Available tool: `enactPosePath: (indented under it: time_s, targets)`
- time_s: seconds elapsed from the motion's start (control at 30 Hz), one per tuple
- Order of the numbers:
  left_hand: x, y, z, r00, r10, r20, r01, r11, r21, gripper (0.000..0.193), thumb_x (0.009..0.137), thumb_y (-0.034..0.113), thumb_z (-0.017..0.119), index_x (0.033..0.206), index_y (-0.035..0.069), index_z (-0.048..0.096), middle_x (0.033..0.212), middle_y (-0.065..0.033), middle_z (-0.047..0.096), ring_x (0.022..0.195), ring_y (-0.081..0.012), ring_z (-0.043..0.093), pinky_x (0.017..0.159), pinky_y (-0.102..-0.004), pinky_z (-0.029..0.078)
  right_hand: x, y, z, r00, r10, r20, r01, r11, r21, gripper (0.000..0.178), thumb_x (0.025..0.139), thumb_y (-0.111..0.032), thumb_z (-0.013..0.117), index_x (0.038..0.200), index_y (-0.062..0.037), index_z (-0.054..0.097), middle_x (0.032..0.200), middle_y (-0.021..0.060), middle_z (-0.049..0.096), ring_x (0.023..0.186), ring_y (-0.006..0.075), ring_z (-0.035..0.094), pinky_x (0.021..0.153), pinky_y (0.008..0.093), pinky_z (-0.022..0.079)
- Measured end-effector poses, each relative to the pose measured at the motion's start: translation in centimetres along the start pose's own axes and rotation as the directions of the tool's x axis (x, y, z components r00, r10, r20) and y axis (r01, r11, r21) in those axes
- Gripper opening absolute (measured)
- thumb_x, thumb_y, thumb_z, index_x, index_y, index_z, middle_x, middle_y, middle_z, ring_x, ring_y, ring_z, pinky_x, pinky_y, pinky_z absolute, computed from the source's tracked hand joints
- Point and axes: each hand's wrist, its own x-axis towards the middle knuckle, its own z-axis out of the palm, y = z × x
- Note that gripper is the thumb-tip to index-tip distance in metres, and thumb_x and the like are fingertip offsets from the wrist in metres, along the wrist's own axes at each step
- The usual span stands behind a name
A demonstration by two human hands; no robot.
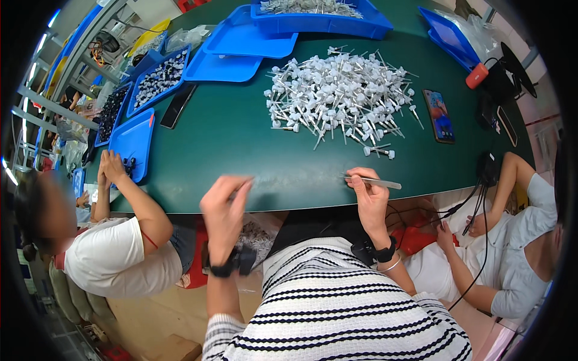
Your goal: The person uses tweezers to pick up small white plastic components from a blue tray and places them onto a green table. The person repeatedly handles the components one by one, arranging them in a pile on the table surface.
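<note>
My right hand (pixel 371 195) is closed around metal tweezers (pixel 388 183), above the table's near edge. Their tips point left, over the green tabletop. To the left, my left hand (pixel 224 207) is slightly blurred, its thumb and fingers pinched together. Whatever those fingertips hold, if anything, is too small to make out. Beyond both hands lies a big heap of small white plastic parts with thin metal shafts (pixel 337 90). A few loose ones (pixel 378 150) have strayed to its near side, closest to my right hand.
Blue trays (pixel 241 39) overlap at the back, one heaped with parts. Phones (pixel 439 117) lie on the green table (pixel 205 144). A co-worker (pixel 114 259) handles dark parts on the left; another person (pixel 494 240) sits at right, near hanging black cables (pixel 484 204).
</note>
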Motion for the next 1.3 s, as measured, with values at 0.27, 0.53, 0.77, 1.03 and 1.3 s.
enactPosePath:
  time_s: [0.27,0.53,0.77,1.03,1.3]
  targets:
    - [9.8,-3.0,11.9,0.936,0.276,0.217,-0.341,0.862,0.375,0.015,0.076,0.010,0.070,0.088,0.003,0.063,0.082,-0.0129,0.062,0.073,-0.0336,0.061,0.063,-0.0417,0.047,0.0,0.2,-0.4,0.996,-0.086,-0.006,0.084,0.987,-0.138,0.012,0.087,-0.010,0.064,0.092,0.0014,0.064,0.089,0.0082,0.062,0.067,0.0113,0.052,0.059,0.0226,0.043]
    - [10.1,-3.2,11.6,0.945,0.286,0.160,-0.322,0.899,0.295,0.017,0.073,0.009,0.072,0.085,0.003,0.061,0.082,-0.0115,0.061,0.067,-0.0267,0.060,0.060,-0.0371,0.048,0.0,-0.8,-0.6,0.997,-0.057,0.054,0.066,0.983,-0.171,0.012,0.087,-0.007,0.065,0.093,0.0026,0.065,0.090,0.0086,0.065,0.076,0.0113,0.061,0.067,0.0246,0.049]
    - [3.4,0.8,9.5,0.876,-0.123,0.466,0.423,0.662,-0.619,0.020,0.084,0.003,0.067,0.100,-0.003,0.057,0.090,-0.0071,0.065,0.078,-0.0113,0.063,0.065,-0.0223,0.051,0.4,-3.4,-0.4,0.996,0.084,-0.039,-0.067,0.944,0.322,0.016,0.092,-0.007,0.058,0.102,0.0056,0.060,0.097,0.0112,0.064,0.087,0.0171,0.064,0.080,0.0281,0.054]
    - [-0.7,0.3,13.9,0.882,-0.193,0.431,0.470,0.443,-0.763,0.027,0.086,0.003,0.065,0.111,-0.006,0.060,0.101,-0.0105,0.066,0.087,-0.0155,0.065,0.076,-0.0254,0.053,0.6,-3.3,1.1,0.999,-0.028,-0.020,0.033,0.947,0.320,0.014,0.093,-0.006,0.056,0.103,0.0027,0.060,0.101,0.0088,0.065,0.090,0.0118,0.062,0.080,0.0233,0.050]
    - [-1.0,-0.2,15.4,0.931,-0.157,0.330,0.364,0.482,-0.797,0.026,0.083,-0.004,0.065,0.108,-0.005,0.062,0.106,-0.0113,0.062,0.092,-0.0153,0.063,0.081,-0.0257,0.053,0.9,-3.2,1.8,0.991,-0.122,-0.050,0.130,0.969,0.210,0.013,0.091,-0.004,0.058,0.101,0.0034,0.062,0.097,0.0089,0.067,0.085,0.0124,0.064,0.075,0.0236,0.052]
